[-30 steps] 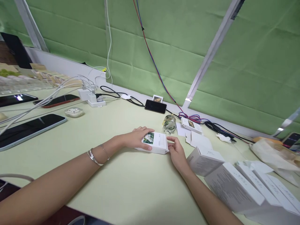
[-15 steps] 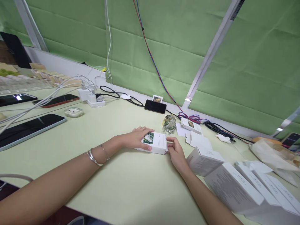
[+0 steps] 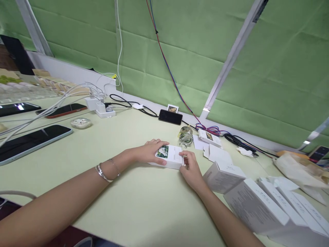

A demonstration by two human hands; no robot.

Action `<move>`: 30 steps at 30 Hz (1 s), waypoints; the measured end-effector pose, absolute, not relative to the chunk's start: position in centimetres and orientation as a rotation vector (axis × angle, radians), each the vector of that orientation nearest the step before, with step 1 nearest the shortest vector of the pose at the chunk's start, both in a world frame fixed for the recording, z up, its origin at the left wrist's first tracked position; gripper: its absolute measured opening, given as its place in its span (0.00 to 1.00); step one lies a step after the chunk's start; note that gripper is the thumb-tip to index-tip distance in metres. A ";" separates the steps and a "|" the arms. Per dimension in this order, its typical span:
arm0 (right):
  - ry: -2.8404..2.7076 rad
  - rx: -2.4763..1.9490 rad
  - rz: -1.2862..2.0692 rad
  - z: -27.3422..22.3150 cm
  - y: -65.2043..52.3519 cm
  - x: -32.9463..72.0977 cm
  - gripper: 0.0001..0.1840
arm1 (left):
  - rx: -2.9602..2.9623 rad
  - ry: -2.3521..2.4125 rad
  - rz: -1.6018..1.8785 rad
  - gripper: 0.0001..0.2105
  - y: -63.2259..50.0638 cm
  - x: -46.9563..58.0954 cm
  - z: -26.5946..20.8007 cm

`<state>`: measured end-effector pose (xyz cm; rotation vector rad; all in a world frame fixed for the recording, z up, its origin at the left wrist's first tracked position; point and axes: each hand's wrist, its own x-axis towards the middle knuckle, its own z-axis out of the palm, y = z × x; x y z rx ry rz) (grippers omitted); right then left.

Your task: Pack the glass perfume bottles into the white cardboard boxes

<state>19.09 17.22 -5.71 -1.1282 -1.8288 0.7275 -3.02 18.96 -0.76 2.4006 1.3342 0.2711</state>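
Observation:
A small white box (image 3: 172, 157) with a picture of a white flower lies flat on the pale table (image 3: 144, 202). My left hand (image 3: 150, 152) grips its left part, thumb along the near side and fingers over the far side. At the box's right end, my right hand (image 3: 190, 168) touches the end with bent fingers, the thumb low at the near corner and a fingertip on the top edge. The flap at that end is mostly covered by the fingers. Just beyond stands a clear glass object (image 3: 185, 136) with greenery showing inside it.
Right of my hands stand several white boxes (image 3: 257, 202), with a flattened white carton (image 3: 219, 154) behind them. A dark phone (image 3: 170, 117) leans at the back wall near coiled cables (image 3: 240, 142). On the left lie a large phone (image 3: 36, 140), an earbud case (image 3: 81, 123) and a power strip (image 3: 104, 111).
My right hand has shifted slightly at the box's right end, its fingers moving up onto the top edge and the thumb dropping to the near corner. My left hand and the box stay put.

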 end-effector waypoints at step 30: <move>-1.786 -1.147 0.796 -5.2 17.0 19.1 0.20 | 2.377 1.339 0.275 0.39 18.8 -3.0 -0.6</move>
